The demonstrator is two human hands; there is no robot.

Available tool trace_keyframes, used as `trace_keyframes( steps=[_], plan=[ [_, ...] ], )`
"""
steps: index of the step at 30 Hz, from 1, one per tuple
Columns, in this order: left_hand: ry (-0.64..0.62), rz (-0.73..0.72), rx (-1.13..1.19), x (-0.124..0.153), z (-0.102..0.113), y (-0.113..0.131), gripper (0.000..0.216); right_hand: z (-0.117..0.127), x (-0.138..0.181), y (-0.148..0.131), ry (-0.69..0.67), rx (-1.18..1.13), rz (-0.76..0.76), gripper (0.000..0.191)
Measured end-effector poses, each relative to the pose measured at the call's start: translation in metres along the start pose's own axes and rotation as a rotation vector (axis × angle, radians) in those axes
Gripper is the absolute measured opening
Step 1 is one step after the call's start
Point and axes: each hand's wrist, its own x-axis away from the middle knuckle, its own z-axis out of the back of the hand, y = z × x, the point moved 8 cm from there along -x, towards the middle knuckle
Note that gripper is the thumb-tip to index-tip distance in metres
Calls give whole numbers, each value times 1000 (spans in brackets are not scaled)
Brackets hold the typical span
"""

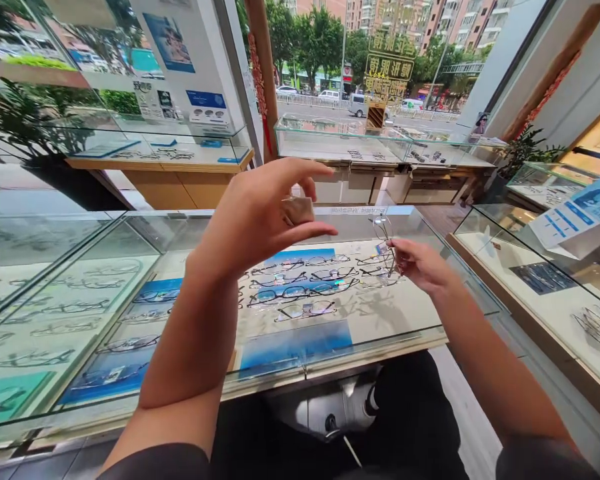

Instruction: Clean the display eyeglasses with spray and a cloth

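Note:
My left hand (260, 213) is raised over the glass display case (220, 230), thumb and forefinger spread apart. Its other fingers curl round a small beige piece that looks like a folded cloth (299, 211), partly hidden by the hand. My right hand (420, 263) pinches a pair of thin-framed eyeglasses (383, 227) by its temples, with the lenses standing upright above the case. Below both hands, several pairs of eyeglasses (307, 308) lie in rows inside the case, some on blue sheets (300, 343).
A second glass case (530, 293) stands at the right with a white-and-blue sign (580, 213) on it. Further display cases (340, 143) line the window. A potted plant (25, 127) is at the left. My dark-clothed legs (410, 413) are against the front of the case.

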Motion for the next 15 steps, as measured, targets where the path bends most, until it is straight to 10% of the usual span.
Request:
trace_keyframes(
  steps=[8, 15],
  plan=[
    [-28, 102, 60, 15, 13, 30, 44, 7, -41, 45, 128, -369, -145, 5],
    [-216, 359, 153, 101, -25, 43, 37, -15, -80, 60, 189, -509, -178, 29]
  ],
)
